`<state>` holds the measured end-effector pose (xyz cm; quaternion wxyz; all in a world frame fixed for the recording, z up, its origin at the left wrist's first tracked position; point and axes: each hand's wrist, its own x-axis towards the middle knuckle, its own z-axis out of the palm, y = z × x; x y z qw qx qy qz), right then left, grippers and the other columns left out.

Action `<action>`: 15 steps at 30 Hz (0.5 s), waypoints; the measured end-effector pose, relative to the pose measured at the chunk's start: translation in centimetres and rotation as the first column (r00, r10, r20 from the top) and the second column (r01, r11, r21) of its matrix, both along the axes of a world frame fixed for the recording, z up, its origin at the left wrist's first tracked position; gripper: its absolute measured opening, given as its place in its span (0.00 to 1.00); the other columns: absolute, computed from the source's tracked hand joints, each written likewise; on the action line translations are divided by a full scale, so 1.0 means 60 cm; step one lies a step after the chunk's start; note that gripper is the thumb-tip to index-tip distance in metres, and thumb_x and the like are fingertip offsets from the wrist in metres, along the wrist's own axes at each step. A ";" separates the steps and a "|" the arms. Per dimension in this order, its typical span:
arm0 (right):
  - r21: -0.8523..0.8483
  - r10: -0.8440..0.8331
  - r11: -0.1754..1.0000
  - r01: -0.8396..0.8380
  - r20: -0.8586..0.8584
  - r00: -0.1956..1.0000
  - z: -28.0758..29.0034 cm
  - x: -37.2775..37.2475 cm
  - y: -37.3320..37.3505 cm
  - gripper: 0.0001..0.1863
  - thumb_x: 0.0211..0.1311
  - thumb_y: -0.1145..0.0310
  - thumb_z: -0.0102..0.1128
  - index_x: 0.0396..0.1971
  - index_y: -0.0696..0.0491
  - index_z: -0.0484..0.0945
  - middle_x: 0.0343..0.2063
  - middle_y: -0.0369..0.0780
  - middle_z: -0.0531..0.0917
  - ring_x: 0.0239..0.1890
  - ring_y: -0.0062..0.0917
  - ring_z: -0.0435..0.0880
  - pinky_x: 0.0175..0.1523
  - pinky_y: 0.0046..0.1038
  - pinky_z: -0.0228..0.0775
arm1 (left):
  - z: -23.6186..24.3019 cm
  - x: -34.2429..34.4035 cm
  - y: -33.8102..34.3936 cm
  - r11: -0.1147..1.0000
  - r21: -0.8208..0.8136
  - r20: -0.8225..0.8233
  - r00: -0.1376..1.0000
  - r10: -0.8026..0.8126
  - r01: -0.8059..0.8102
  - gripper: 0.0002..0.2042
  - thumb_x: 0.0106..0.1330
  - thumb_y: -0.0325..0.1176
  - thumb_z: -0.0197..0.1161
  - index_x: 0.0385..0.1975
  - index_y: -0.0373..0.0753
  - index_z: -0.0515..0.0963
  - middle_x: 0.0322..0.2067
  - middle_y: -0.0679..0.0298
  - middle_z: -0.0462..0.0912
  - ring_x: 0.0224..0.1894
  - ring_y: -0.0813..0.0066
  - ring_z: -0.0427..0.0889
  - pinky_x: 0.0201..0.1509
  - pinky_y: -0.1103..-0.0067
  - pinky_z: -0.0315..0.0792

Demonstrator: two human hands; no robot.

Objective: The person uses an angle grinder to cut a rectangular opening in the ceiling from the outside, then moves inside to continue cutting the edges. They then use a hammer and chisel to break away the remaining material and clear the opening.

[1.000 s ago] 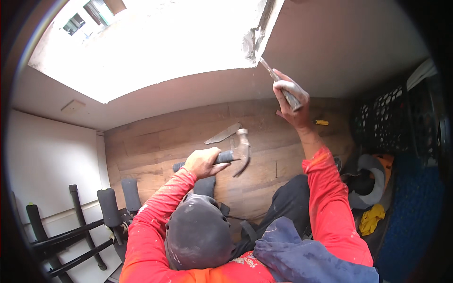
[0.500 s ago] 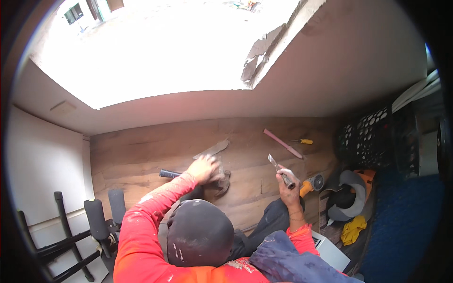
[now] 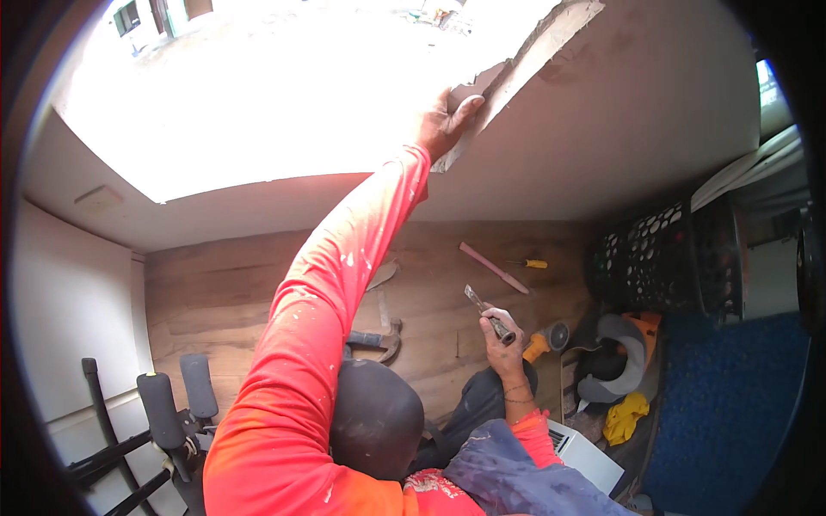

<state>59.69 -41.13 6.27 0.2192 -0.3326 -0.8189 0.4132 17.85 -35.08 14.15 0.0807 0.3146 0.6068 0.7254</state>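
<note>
A left hand (image 3: 447, 125) touches a wall opening's broken edge (image 3: 518, 80), its grip unclear in the glare; nearer the body, the right hand (image 3: 502, 331) clasps a chisel (image 3: 475, 298), blade slanting up-left toward that edge.

**Lost to Glare, Cloth and Rim**

Cannot make out every finger of the left hand (image 3: 446, 127) against the overexposed opening (image 3: 275, 95). Can see only part of the chisel-like tool (image 3: 476, 299) gripped in the right hand (image 3: 503, 337); likewise the hammer (image 3: 387, 344) and pale flat piece (image 3: 385, 273) behind the red sleeve (image 3: 327, 301), and the white box (image 3: 594, 460) beyond blue cloth (image 3: 516, 473). Lose the blue mat (image 3: 731, 404) at the dark rim.
</note>
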 end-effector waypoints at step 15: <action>-0.112 -0.070 0.991 0.079 0.081 0.994 -0.022 0.036 0.019 0.09 0.74 0.69 0.71 0.46 0.57 0.85 0.50 0.46 0.90 0.53 0.27 0.88 0.60 0.30 0.77 | -0.043 -0.029 0.028 0.992 0.110 -0.036 0.998 -0.058 0.062 0.24 0.77 0.58 0.68 0.52 0.40 0.88 0.32 0.68 0.86 0.37 0.79 0.82 0.44 0.76 0.78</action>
